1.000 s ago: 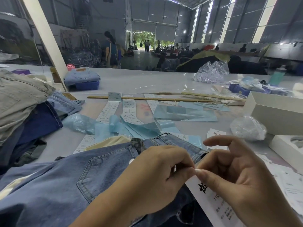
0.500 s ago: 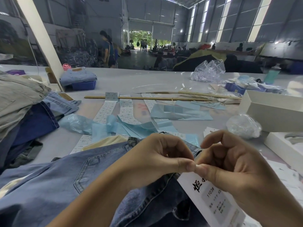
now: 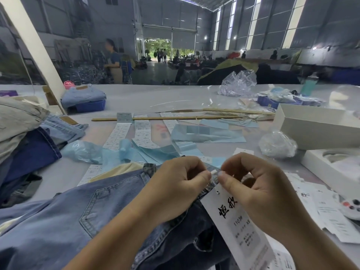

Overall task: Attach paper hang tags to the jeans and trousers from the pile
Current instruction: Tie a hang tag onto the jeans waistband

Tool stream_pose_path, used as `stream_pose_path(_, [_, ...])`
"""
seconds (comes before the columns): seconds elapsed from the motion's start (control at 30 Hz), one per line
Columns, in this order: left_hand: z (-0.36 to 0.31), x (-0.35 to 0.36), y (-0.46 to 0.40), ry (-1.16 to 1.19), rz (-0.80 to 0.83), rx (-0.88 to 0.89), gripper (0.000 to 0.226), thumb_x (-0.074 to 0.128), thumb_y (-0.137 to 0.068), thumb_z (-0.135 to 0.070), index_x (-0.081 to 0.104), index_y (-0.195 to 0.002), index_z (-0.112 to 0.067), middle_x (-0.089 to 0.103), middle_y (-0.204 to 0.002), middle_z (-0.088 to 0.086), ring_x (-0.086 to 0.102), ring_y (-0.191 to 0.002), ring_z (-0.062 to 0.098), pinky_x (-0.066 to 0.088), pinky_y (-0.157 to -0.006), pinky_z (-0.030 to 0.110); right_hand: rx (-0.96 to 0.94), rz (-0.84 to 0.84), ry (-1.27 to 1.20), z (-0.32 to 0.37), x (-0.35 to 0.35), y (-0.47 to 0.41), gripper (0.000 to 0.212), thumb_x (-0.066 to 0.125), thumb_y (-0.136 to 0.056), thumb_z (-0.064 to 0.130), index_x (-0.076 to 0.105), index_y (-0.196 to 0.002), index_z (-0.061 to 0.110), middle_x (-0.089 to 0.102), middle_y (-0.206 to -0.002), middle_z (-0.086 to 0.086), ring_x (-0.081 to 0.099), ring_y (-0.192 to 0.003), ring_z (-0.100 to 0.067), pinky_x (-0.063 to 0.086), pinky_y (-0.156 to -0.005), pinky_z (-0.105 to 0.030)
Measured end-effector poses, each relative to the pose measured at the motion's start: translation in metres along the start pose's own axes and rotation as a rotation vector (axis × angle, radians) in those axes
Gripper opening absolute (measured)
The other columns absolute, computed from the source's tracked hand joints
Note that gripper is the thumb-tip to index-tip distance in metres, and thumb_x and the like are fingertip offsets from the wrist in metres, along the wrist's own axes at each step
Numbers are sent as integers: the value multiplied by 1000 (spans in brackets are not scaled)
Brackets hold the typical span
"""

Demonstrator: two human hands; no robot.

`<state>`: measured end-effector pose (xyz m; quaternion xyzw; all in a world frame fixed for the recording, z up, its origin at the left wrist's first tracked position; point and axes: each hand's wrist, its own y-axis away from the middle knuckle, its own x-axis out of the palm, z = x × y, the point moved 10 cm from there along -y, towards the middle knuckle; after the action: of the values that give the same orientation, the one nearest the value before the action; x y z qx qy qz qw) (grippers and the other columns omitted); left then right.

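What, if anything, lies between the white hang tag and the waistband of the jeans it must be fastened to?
Nothing visible does. The white hang tag already lies against the jeans at the waistband, where the left hand and right hand pinch together at its punched top end.

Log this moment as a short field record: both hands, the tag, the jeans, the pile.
left hand: fingers curled, pinching a small fastener at the waistband
right hand: pinching the same spot from the other side
hang tag: white, printed, hanging below the right hand
jeans: blue denim, spread under both hands
pile: mixed trousers, far left on the table
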<state>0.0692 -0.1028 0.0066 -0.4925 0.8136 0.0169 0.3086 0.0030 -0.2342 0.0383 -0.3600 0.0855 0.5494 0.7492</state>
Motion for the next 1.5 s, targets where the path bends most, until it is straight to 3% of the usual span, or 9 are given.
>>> stream_pose_path(0.27, [4,-19,3,37,-222,-7,23,52,-98,-34,57,-76,-29,62,-68,2,50,-55,14,37,-48,24,101,194,150,-19,11,16,25,81,-75,37,65,-94,37,61,-81,15,56,-76,5,43,-66,-12])
stream_pose_path(0.43, [-4,-9,5,45,-164,22,24,49,-101,-34,57,-79,-37,69,-73,-8,56,-58,18,44,-52,31,94,161,148,-17,4,18,19,79,-80,24,66,-89,34,63,-76,12,56,-67,-2,43,-62,-13])
stream_pose_path(0.57, [-8,-5,7,98,-102,29,18,50,-93,-45,60,-81,-35,68,-73,-7,56,-62,13,45,-59,35,107,184,158,-19,7,22,34,79,-75,41,61,-103,42,59,-94,19,54,-88,9,42,-66,-8])
stream_pose_path(0.73, [-11,-6,9,170,-42,37,26,53,-87,-48,63,-82,-24,54,-69,12,44,-56,11,36,-55,26,140,205,102,-21,8,25,28,81,-74,36,65,-96,40,68,-86,12,64,-78,-1,51,-64,-20])
stream_pose_path(0.83, [-3,-11,12,123,-40,-2,21,57,-91,-45,63,-79,-29,53,-59,-9,41,-45,2,33,-44,16,110,187,149,-21,1,26,16,78,-74,30,66,-83,33,66,-73,11,59,-66,-4,48,-64,-29])
stream_pose_path(0.93, [16,-25,14,-152,-105,-62,14,59,-92,-46,61,-84,-35,60,-86,-14,56,-78,1,42,-67,18,152,176,177,-27,-12,27,12,76,-73,23,65,-76,27,62,-65,1,55,-58,-9,47,-59,-32])
stream_pose_path(1.17, [63,-15,19,-638,12,-244,47,37,-99,-56,45,-137,-29,43,-143,-8,31,-133,16,27,-113,39,192,235,291,-25,-8,18,19,71,-70,17,61,-78,31,62,-62,8,49,-49,-5,41,-54,-27])
stream_pose_path(1.33, [70,-22,16,-541,40,-210,46,43,-96,-57,48,-133,-31,45,-135,-13,34,-127,11,29,-110,32,126,191,341,-13,-8,9,23,74,-71,26,61,-83,41,66,-85,17,59,-74,1,45,-67,-17])
stream_pose_path(1.5, [78,-45,14,-466,21,-227,38,54,-92,-54,53,-122,-30,45,-117,-16,42,-115,8,34,-96,23,-98,135,408,27,5,-3,22,71,-72,44,54,-86,45,55,-93,29,42,-101,19,34,-77,-1])
